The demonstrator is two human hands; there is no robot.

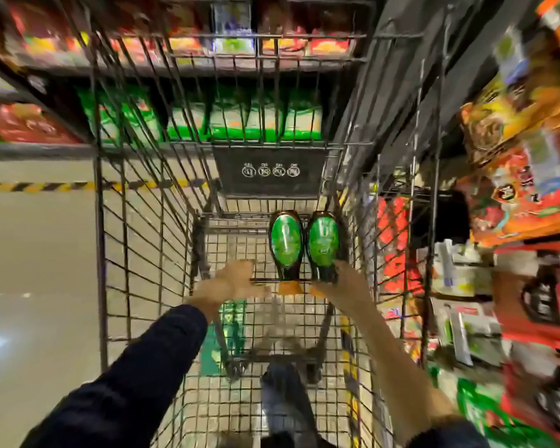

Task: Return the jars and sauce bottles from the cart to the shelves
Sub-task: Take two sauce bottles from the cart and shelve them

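Observation:
Two dark sauce bottles with green labels lie side by side at the far end of the wire cart (143,253), orange caps pointing towards me. My left hand (235,281) reaches in with its fingers stretched towards the cap of the left bottle (285,244), just short of it. My right hand (343,281) is at the neck of the right bottle (323,240). Its fingers lie along the bottle's right side and partly cover the cap. Blur hides whether they curl round it.
Shelves packed with red, orange and green packets stand ahead (240,121) and close on the right (514,189). Bare floor with a yellow-black striped line (39,186) lies to the left. The cart's folded child seat flap (269,171) stands behind the bottles.

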